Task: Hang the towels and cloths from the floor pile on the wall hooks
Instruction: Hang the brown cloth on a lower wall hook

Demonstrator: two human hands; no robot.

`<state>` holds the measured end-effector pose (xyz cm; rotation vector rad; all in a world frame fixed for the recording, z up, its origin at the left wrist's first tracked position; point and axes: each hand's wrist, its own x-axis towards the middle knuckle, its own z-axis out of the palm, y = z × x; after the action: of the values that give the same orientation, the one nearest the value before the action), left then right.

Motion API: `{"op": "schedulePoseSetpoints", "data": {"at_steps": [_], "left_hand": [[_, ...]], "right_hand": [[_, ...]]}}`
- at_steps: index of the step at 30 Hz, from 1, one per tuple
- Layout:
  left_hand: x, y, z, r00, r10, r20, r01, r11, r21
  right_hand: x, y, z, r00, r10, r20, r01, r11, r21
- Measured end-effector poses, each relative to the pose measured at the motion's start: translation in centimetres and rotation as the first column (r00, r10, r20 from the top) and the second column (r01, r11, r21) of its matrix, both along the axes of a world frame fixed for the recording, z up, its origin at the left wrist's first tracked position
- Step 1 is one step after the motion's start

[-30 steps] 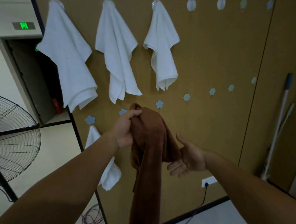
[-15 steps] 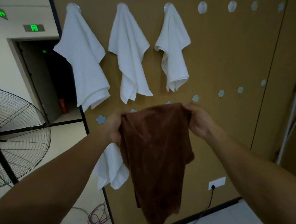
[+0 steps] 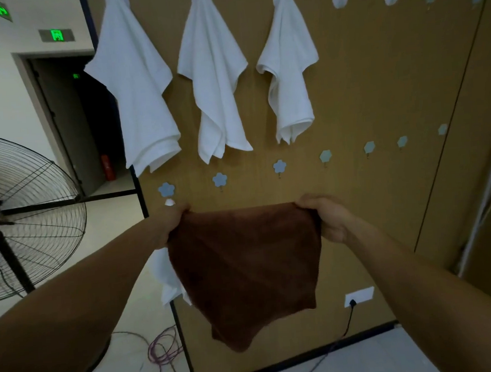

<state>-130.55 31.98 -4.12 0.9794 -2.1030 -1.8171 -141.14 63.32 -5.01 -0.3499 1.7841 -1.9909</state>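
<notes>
Here, holding a brown towel (image 3: 243, 261) spread wide near the wall, left grip (image 3: 174, 225) and right grip (image 3: 325, 218) each clenched on a top corner, just below free flower-shaped hooks (image 3: 220, 179), probably to line up an edge for hanging. Above, three white towels (image 3: 213, 80) already hung.

A brown cloth (image 3: 244, 267) of soft, matt, napped fabric is shown. The white towels (image 3: 213, 80) are seen to be thick terry. The wall panel (image 3: 377, 89) is finished in matt wood-grain board, the flower-shaped hooks (image 3: 279, 166) in smooth pale plastic, and the fan guard (image 3: 30, 206) is formed of thin dark metal wire
</notes>
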Motion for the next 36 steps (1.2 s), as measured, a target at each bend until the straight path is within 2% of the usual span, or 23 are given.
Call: {"op": "schedulePoseSetpoints", "data": {"at_steps": [2,3,6,7,8,9,10,11,12,14,16,18,21,27,32,36], "left_hand": [[0.2,-0.1,0.2,0.998,-0.031,0.045,0.029,0.998,0.062],[0.4,-0.2,0.4,0.994,-0.065,0.091,0.059,0.996,0.066],[1.4,-1.4,1.4,0.960,-0.160,0.228,0.160,0.987,0.020],[1.6,-1.6,1.7,0.948,-0.197,0.250,0.196,0.980,0.031],[1.9,-1.8,1.9,0.942,-0.226,0.248,0.221,0.974,0.050],[1.9,-1.8,1.9,0.944,-0.240,0.228,0.229,0.971,0.074],[1.9,-1.8,1.8,0.951,-0.239,0.198,0.224,0.970,0.097],[1.8,-1.7,1.5,0.958,-0.232,0.167,0.213,0.969,0.122],[1.7,-1.6,1.2,0.967,-0.211,0.140,0.192,0.971,0.140],[1.3,-1.4,0.7,0.986,-0.142,0.089,0.128,0.980,0.151],[1.0,-1.5,0.1,0.997,-0.070,0.043,0.065,0.992,0.110],[0.7,-1.5,-0.3,0.999,-0.045,0.010,0.044,0.995,0.095],[0.4,-1.3,-0.8,0.998,-0.058,-0.005,0.058,0.994,0.094],[0.1,-2.0,-0.8,0.990,-0.100,0.102,0.107,0.992,-0.060],[0.0,-2.7,-0.5,0.985,-0.149,0.090,0.149,0.989,-0.002],[0.0,-3.2,-1.0,0.986,-0.132,0.100,0.133,0.991,-0.003]], "right_hand": [[-0.4,0.1,0.1,0.997,0.078,0.001,-0.078,0.994,0.075],[-0.7,0.3,0.7,0.999,0.050,-0.006,-0.050,0.998,0.045],[-1.5,1.0,1.8,0.988,-0.151,-0.020,0.144,0.970,-0.194],[-1.2,1.2,1.6,0.985,-0.174,-0.020,0.166,0.964,-0.208],[-0.7,1.2,1.0,0.989,-0.147,-0.024,0.143,0.980,-0.136],[0.0,1.2,0.1,0.996,-0.084,-0.029,0.085,0.996,0.010],[0.4,1.2,-1.0,0.999,-0.034,-0.033,0.039,0.984,0.172],[0.5,1.3,-1.6,0.998,-0.040,-0.050,0.051,0.964,0.262],[0.2,1.5,-1.9,0.993,-0.094,-0.072,0.111,0.955,0.275],[-0.4,2.1,-1.3,0.968,-0.239,-0.074,0.248,0.957,0.153],[-0.9,2.6,-0.5,0.947,-0.306,-0.102,0.314,0.946,0.077],[-0.9,2.7,-0.3,0.944,-0.288,-0.163,0.308,0.945,0.114],[-0.7,2.6,-0.7,0.944,-0.278,-0.177,0.306,0.938,0.160],[-0.6,2.8,-1.1,0.955,-0.182,-0.236,0.258,0.900,0.350],[-0.5,2.5,-0.6,0.971,-0.140,-0.194,0.197,0.928,0.315],[-0.2,2.0,-0.5,0.976,-0.067,-0.206,0.148,0.899,0.412]]}}
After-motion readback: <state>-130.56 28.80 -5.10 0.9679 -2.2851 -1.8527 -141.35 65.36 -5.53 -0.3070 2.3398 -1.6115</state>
